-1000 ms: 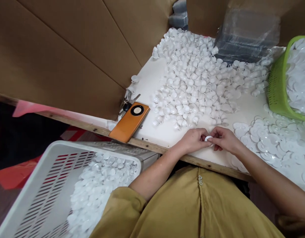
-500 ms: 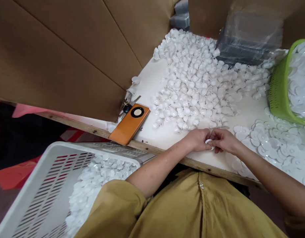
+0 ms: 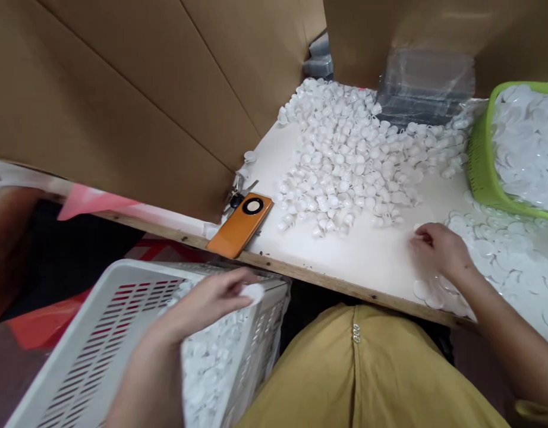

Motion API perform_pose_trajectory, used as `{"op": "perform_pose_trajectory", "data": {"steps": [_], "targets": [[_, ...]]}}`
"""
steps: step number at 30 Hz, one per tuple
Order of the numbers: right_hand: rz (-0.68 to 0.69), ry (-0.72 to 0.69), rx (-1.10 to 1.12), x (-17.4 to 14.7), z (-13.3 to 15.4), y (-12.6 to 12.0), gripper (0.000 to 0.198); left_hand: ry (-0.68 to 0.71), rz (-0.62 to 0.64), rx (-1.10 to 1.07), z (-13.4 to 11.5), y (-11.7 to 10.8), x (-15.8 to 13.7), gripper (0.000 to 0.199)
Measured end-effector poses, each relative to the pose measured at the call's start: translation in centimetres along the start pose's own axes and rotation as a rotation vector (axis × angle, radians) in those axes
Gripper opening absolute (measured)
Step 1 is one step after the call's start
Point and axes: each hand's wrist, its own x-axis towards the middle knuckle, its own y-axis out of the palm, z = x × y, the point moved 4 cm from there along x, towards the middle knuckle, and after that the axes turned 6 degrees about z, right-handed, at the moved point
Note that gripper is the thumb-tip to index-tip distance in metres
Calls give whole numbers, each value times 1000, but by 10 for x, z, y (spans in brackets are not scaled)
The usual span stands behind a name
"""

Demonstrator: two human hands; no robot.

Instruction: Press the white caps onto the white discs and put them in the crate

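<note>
Over the white plastic crate, my left hand pinches a small white disc between thumb and fingers. Inside the crate lie many small white pieces of the same sort. My right hand hovers at the table's right part, fingers curled in and partly smeared by motion. A sliver of white shows at its fingertips, too small to name. Beside it are loose flat white discs, like tiny saucers. Beyond both hands spreads a heap of tiny white cups with handles.
An orange phone lies at the table's wooden edge, with keys behind it. A green basket full of white discs stands right. Cardboard walls the left and back. Another person's arm shows far left.
My hands were together at the table edge around a white piece. My left hand has carried a white disc left over the crate; my right hand has moved right, towards the loose discs.
</note>
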Motion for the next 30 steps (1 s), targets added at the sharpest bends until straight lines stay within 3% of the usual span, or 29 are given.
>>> {"op": "perform_pose_trajectory", "data": {"steps": [2, 3, 5, 7, 10, 12, 14, 16, 21, 27, 30], "targets": [[-23, 11, -162, 2, -19, -6, 23, -294, 9, 112, 56, -9, -36, 38], [-13, 9, -202, 3, -25, -7, 25, -404, -12, 150, 72, -11, -48, 41], [9, 1, -236, 3, -31, -5, 26, -490, -140, 183, 77, -13, -55, 46], [15, 9, -255, 3, -33, -3, 29, -388, -368, 160, 45, -12, -38, 47], [20, 23, -296, 3, -32, -2, 35, -55, -641, 88, -39, -4, 14, 40], [34, 15, -307, 4, -31, -2, 34, 101, -644, 111, -96, 5, 54, 35], [51, 8, -300, 4, -31, -2, 31, 114, -575, 221, -138, 13, 89, 35], [60, 19, -292, 4, -30, -2, 29, 84, -477, 350, -162, 20, 113, 36], [43, 54, -253, 3, -30, -2, 29, 80, -384, 461, -165, 33, 125, 25], [52, -46, -172, 0, -27, -15, 22, 413, -340, 257, -160, 62, 120, 22], [105, -26, 64, -5, -13, -15, 22, 477, -391, 247, -160, 70, 124, 18]]}}
